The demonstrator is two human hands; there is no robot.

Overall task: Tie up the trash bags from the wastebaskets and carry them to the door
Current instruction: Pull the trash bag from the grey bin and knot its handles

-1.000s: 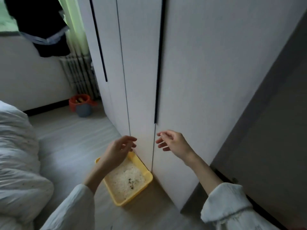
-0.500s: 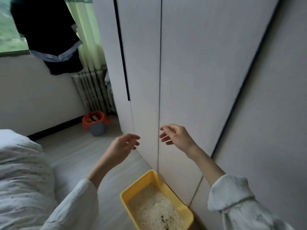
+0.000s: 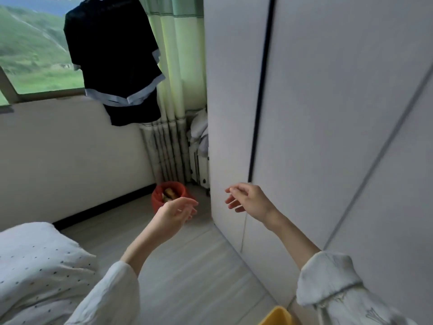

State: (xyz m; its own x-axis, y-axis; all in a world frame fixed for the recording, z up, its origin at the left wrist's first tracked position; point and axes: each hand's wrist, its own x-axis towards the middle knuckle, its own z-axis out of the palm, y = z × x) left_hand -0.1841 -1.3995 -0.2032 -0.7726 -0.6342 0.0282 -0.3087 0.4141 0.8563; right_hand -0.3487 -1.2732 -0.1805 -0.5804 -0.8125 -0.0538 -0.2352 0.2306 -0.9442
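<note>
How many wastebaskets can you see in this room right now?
1. A wastebasket lined with a red bag stands on the floor by the radiator, at the wardrobe's corner, partly behind the left hand. Others may be hidden behind the bed or wardrobe.

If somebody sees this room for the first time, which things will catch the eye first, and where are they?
The black shirt hanging in front of the window at the upper left stands out most. Next come the two empty hands, left hand and right hand, raised mid-frame with relaxed fingers. Behind them, on the floor near the radiator, stands a wastebasket with a red bag.
</note>
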